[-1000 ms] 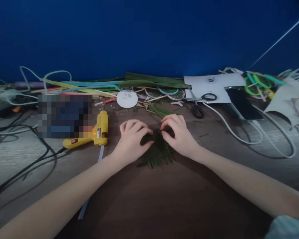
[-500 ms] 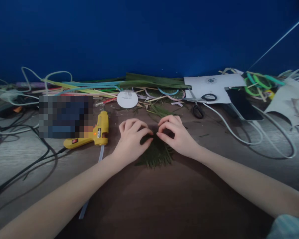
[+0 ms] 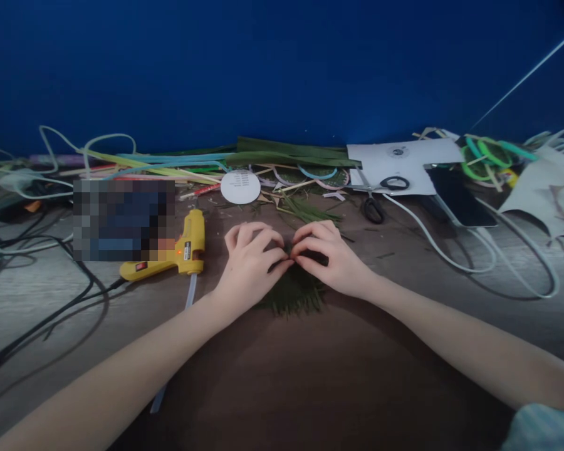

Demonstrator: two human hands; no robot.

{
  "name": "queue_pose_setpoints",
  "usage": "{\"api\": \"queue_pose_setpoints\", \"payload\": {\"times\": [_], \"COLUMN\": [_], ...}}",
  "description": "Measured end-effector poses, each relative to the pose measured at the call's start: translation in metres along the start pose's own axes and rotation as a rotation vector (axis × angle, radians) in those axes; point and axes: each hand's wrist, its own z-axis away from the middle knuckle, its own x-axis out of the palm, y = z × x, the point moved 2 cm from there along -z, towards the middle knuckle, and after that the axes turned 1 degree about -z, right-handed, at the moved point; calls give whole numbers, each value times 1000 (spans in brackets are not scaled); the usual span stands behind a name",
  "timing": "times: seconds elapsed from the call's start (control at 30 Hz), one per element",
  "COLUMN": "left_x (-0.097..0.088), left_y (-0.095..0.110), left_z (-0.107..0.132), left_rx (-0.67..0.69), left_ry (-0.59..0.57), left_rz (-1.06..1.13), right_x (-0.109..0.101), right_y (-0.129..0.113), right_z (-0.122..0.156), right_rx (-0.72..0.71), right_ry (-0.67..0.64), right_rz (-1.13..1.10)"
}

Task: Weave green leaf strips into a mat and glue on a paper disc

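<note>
A dark green leafy piece with a fringed lower edge (image 3: 297, 294) lies on the brown table between my hands. My left hand (image 3: 254, 260) pinches at its upper part, thumb and forefinger together. From the other side my right hand (image 3: 326, 257) pinches the same spot, its fingertips nearly touching the left ones. The fingers hide the top of the leafy piece. Left of my left hand lies a yellow glue gun (image 3: 190, 244), its small orange light lit and a clear glue stick (image 3: 192, 289) sticking out of its back.
Behind my hands lie green leaf strips (image 3: 291, 153), a white round card (image 3: 240, 186) and black-handled scissors (image 3: 372, 207). A phone (image 3: 463, 197) with white cables is at the right. Black cables (image 3: 82, 297) run along the left, near a pixelated dark object (image 3: 126, 219).
Both hands' fingertips have come closer together over the leafy piece, the right hand shifting slightly left. The glue gun and the other things stay where they were.
</note>
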Motion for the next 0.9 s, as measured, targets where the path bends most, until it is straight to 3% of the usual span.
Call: {"api": "queue_pose_setpoints", "payload": {"times": [0.23, 0.53, 0.9], "left_x": [-2, -2, -3], "left_y": [3, 3, 3], "left_z": [-1, 0, -1], "left_rx": [-37, -47, -80], "left_ry": [-9, -7, -34], "left_rz": [23, 28, 60], "right_x": [2, 5, 2], "right_y": [4, 5, 8], "right_z": [-1, -2, 0], "right_rx": [153, 168, 123], "right_ry": [56, -34, 7], "right_rz": [123, 175, 81]}}
